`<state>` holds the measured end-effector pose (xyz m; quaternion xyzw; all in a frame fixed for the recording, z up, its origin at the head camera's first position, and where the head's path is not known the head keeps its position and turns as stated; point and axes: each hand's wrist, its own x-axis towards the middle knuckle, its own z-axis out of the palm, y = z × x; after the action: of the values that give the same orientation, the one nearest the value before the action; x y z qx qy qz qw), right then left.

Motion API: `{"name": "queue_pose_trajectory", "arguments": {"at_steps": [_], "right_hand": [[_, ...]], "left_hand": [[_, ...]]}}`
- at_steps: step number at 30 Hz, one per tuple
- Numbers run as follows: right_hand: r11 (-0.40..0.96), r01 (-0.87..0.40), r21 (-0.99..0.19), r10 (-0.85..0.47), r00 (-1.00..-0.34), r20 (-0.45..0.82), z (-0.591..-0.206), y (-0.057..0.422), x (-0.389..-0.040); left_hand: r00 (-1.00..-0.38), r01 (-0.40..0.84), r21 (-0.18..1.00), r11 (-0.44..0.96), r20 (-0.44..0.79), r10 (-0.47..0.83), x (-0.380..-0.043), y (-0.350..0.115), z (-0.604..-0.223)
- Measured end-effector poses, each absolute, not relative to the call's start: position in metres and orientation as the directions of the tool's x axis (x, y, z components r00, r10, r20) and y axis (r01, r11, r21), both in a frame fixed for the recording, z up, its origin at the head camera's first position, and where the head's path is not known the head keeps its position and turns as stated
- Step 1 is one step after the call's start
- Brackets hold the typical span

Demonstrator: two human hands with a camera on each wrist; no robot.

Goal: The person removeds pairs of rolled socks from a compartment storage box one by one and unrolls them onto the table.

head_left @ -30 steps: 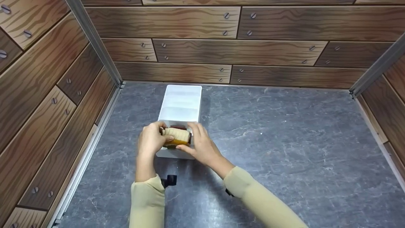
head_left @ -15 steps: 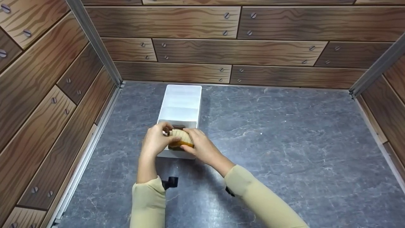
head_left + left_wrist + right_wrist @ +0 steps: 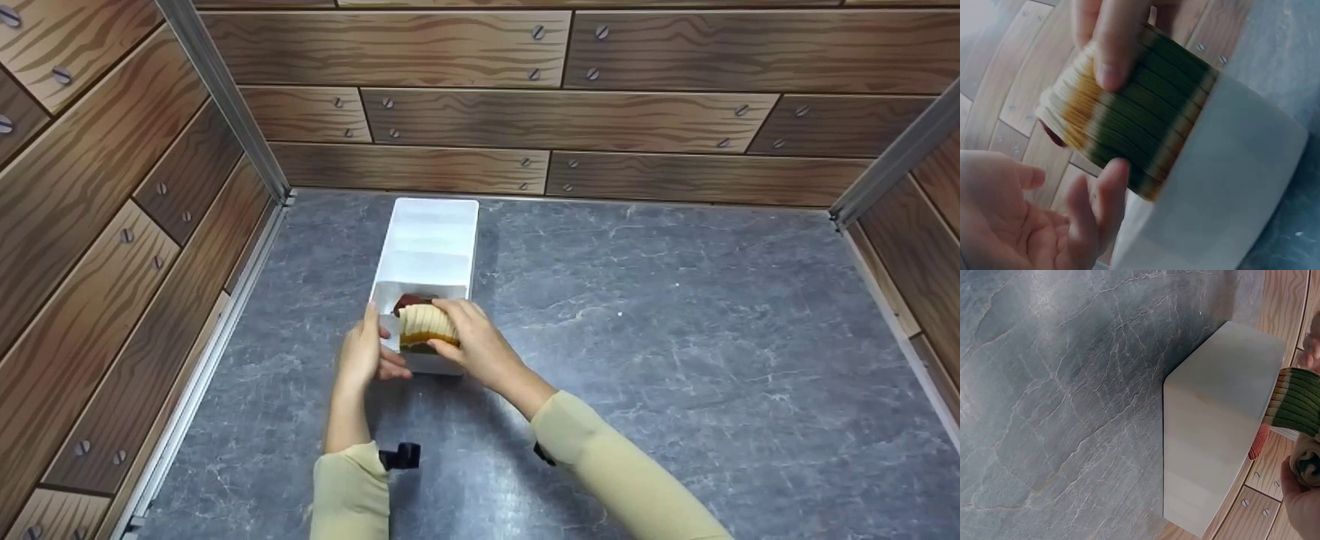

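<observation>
A rolled ribbed knit (image 3: 426,324), banded cream, mustard and green, sits at the near end of a long white box (image 3: 429,262). In the left wrist view the knit roll (image 3: 1134,112) rises tilted above the box's rim. My right hand (image 3: 484,345) grips the roll from the right, its thumb on the near face. My left hand (image 3: 361,351) is beside the box's near left side, holding nothing, its fingers loosely bent in the left wrist view. Behind the roll, a dark red knit piece (image 3: 411,301) shows inside the near compartment. The roll's spiral end faces the right wrist camera.
Dividers split the white box, whose farther compartments reach toward the back wall (image 3: 465,120). A grey marbled surface (image 3: 637,360) lies around it. Plank-patterned walls stand on the left, right and back.
My left hand has let go of the knit roll and moved left to the box's side, its fingers opening. The roll shifted slightly right, and my right hand still holds it.
</observation>
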<state>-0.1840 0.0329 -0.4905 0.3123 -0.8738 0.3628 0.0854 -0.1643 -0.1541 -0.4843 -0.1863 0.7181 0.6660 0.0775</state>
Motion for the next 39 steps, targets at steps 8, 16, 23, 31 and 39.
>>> {"name": "queue_pose_trajectory", "arguments": {"at_steps": [8,16,23,31,39], "right_hand": [[0.498,-0.648,-0.577,-0.485,-0.759,0.434,-0.487,0.033,-0.181],[0.448,-0.7,-0.556,-0.505,-0.712,0.488,-0.485,0.033,-0.179],[0.429,-0.745,-0.511,-0.531,-0.666,0.524,-0.483,0.033,-0.176],[0.412,-0.785,-0.462,-0.548,-0.619,0.563,-0.478,0.037,-0.173],[0.381,-0.815,-0.436,-0.552,-0.579,0.601,-0.472,0.042,-0.17]], "left_hand": [[-0.902,-0.43,0.882,-0.194,-0.426,0.065,-0.165,-0.15,-0.494],[-0.925,-0.379,0.877,-0.295,-0.37,0.088,-0.167,-0.152,-0.49],[-0.937,-0.348,0.852,-0.391,-0.33,0.117,-0.167,-0.152,-0.49],[-0.905,-0.417,0.784,-0.459,-0.31,0.293,-0.169,-0.152,-0.489],[-0.893,-0.44,0.774,-0.455,-0.323,0.313,-0.171,-0.148,-0.489]]}}
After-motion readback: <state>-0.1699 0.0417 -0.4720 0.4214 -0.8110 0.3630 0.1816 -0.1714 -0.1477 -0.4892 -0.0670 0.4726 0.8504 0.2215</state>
